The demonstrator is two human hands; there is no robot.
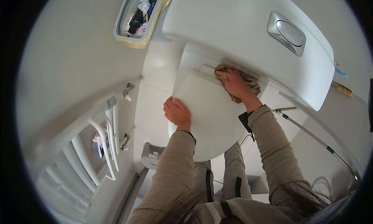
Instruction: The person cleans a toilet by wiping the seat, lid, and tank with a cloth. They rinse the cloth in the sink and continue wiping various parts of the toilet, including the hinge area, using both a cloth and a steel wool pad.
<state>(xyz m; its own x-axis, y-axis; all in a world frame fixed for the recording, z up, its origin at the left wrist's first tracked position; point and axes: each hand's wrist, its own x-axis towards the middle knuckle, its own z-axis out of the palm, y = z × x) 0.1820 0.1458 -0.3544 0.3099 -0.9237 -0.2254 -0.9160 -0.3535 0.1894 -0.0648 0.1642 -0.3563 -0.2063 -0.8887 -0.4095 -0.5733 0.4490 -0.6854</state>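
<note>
A white toilet with its lid down stands in front of me. My right hand presses a crumpled brown cloth onto the back of the toilet, by the lid's hinge and just below the cistern. The cloth spreads out on both sides of my fingers, and part of it is hidden under the hand. At the left edge of the lid rests my left hand, its fingers curled over the rim. What lies under those fingertips cannot be seen.
A lined waste bin holding rubbish stands back left. A white towel radiator with pipe valves runs along the left wall. The chrome flush button tops the cistern. A metal pole leans at right; a grey stool-like object sits lower left.
</note>
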